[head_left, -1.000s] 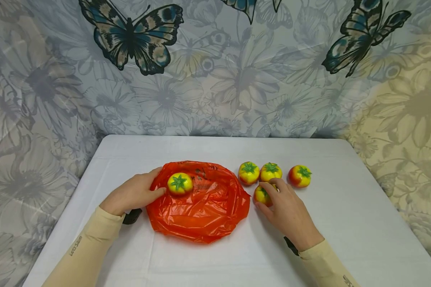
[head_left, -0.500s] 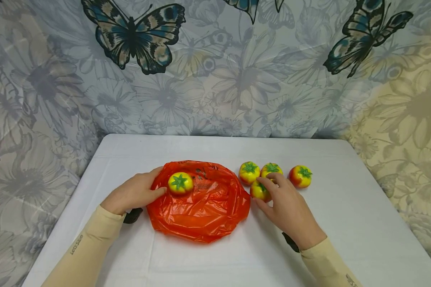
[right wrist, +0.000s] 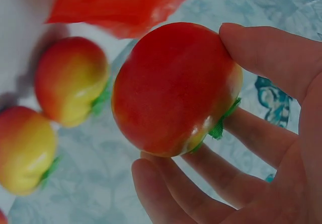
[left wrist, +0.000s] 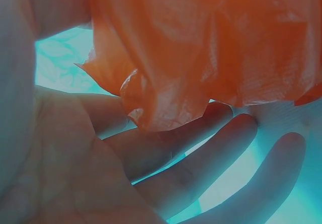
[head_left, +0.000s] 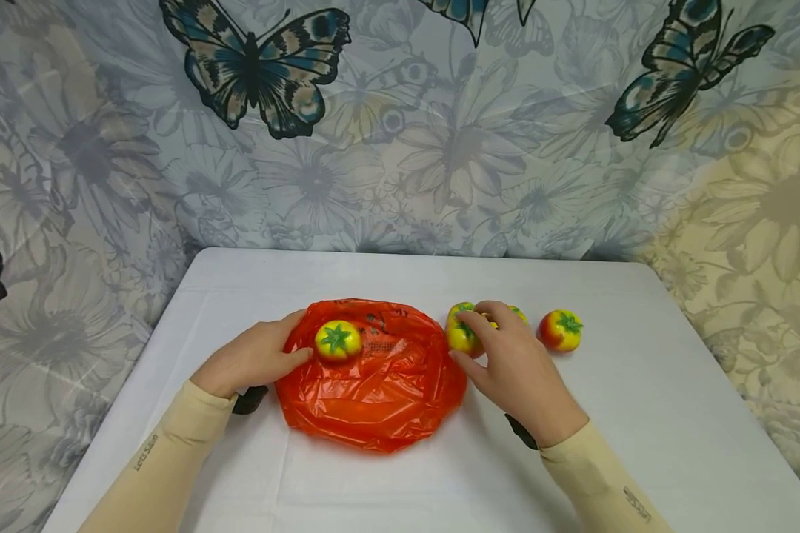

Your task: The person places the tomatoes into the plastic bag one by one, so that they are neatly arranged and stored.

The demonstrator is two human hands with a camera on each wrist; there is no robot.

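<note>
An orange-red plastic bag lies spread on the table, with one red-and-yellow tomato with a green leafy top resting on its left part. My left hand holds the bag's left edge, thumb in front and fingers behind; in the left wrist view the film hangs over the fingers. At the bag's right edge, my right hand grips another tomato between thumb and fingertips. Two more tomatoes sit behind that hand, partly hidden by it in the head view.
A single tomato stands to the right of the right hand. The white-covered table ends at a back edge against a floral, butterfly-printed cloth backdrop.
My right hand has taken hold of the tomato and moved left and away from me, up to the bag's right edge. The left hand keeps its place on the bag.
</note>
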